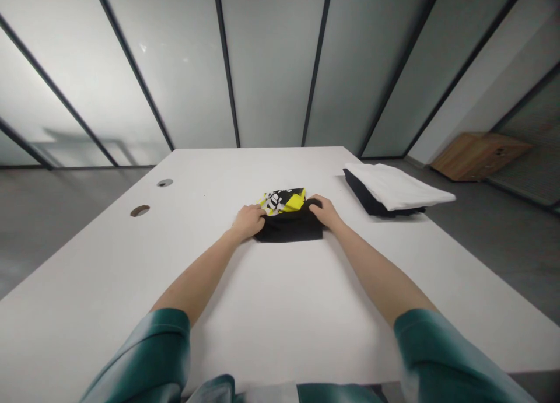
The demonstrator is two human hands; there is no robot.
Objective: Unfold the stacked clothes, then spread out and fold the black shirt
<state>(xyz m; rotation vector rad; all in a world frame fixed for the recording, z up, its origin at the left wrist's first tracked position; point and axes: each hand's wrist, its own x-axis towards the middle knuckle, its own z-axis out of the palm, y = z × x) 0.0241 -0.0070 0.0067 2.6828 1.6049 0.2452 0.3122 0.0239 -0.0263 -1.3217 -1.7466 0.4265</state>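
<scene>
I am working over the white table (280, 301), with both forearms reaching toward its middle; there a black garment (289, 228) is lying in a small folded bundle, its plain strip facing the table's near edge and its printed panel (283, 202), in black, white and bright yellow, showing on the side toward the table's far edge.

My left hand (248, 221) is touching the bundle's left end, its fingers bending over the corner; I cannot tell whether they are pinching the cloth or only pressing it against the table; my right hand (326, 212) is gripping the other end, its thumb and fingers closing on a bunched bit of black cloth.

Toward the table's right edge, a white cloth (398, 184) is lying flat over a dark cloth (366, 198), a corner of the white one sticking out past that edge; near the table's left edge, two round holes (140, 210) are opening through the top, one farther off than the other; my green sleeves (151, 350) are hanging over its near part; beyond the table's far edge, frosted panels (271, 65) are standing between dark frames; a wooden cabinet (476, 155) is standing on the floor, off to the table's right.
</scene>
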